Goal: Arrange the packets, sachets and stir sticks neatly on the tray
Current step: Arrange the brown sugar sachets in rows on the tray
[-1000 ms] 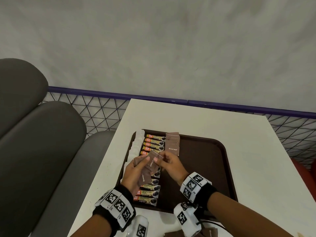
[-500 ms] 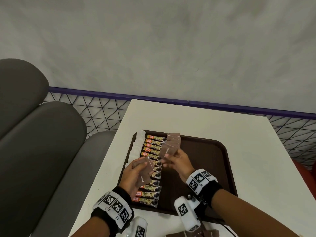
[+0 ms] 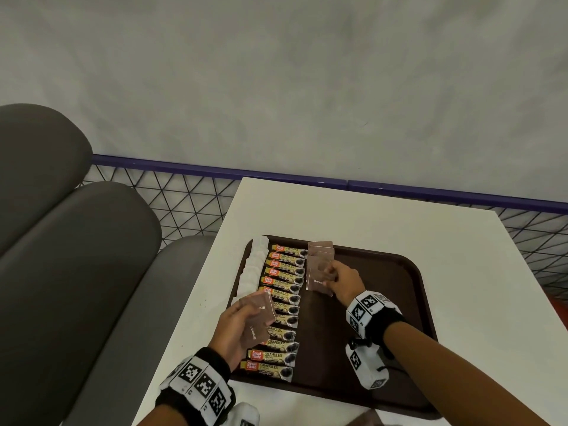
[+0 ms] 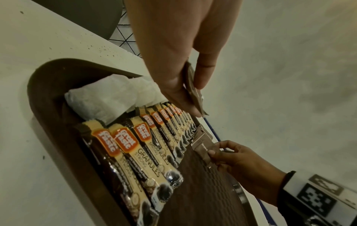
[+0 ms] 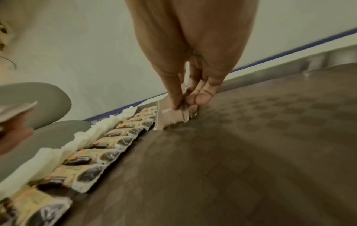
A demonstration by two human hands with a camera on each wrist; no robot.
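A dark brown tray (image 3: 396, 309) lies on the white table. Along its left side runs a row of white sachets (image 3: 255, 265), then a column of several coffee stick packets (image 3: 282, 305). A short column of brown sugar sachets (image 3: 321, 256) lies overlapping at the tray's far middle. My right hand (image 3: 333, 279) pinches one brown sachet (image 5: 170, 114) and holds it down at the near end of that column. My left hand (image 3: 242, 321) holds a small stack of brown sachets (image 3: 258, 315) above the coffee packets, thumb on top (image 4: 193, 90).
The right half of the tray (image 5: 270, 145) is bare. Grey seat cushions (image 3: 61, 256) stand left of the table, with a blue-railed wire mesh fence (image 3: 184, 195) and a grey wall behind. Another brown packet (image 3: 365, 419) shows at the table's near edge.
My right hand took a brown sachet from the stack in my left hand and carried it forward and right, down onto the sachet column. The left hand stayed over the coffee packets.
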